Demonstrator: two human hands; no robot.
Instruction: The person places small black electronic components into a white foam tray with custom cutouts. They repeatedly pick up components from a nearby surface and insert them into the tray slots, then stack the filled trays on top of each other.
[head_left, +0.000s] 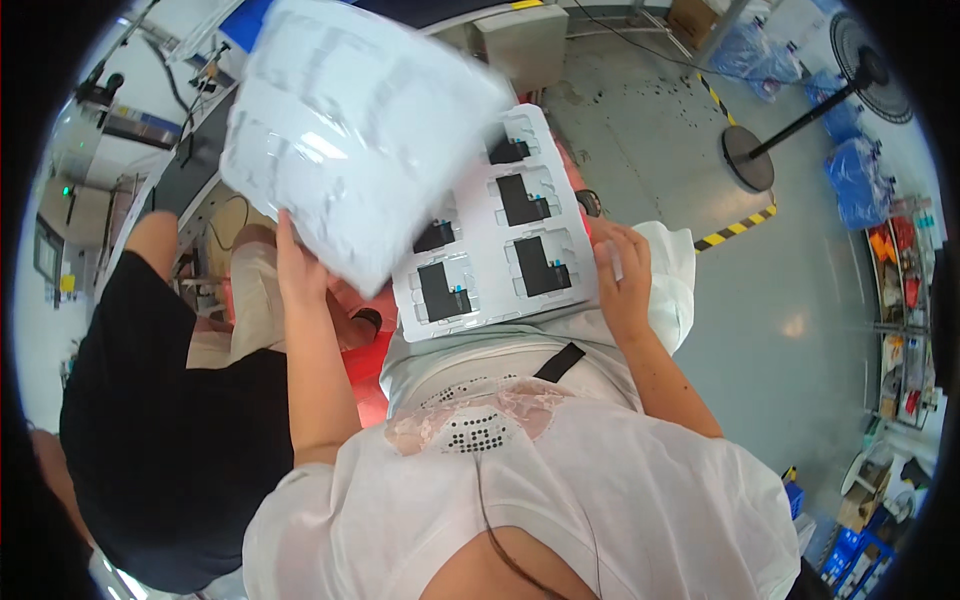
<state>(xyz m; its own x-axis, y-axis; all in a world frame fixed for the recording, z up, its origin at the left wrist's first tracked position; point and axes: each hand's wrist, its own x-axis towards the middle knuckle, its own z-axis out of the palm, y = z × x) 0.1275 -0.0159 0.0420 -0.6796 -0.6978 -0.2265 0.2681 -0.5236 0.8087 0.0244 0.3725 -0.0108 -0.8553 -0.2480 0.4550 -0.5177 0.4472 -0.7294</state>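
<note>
Tray [489, 264], right edge by right hand [624, 275], broad floor [765, 315] beyond.

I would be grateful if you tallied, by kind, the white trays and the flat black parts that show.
White trays: 2 (one lifted tray, one lap tray)
Flat black parts, wholly or partly showing: 5
Total: 7

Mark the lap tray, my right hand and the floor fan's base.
Lap tray [493, 277]: head view, bare white surface between pockets.
Right hand [625, 277]: head view, back of the hand.
Fan base [746, 168]: head view, dark disc's upper face.
</note>
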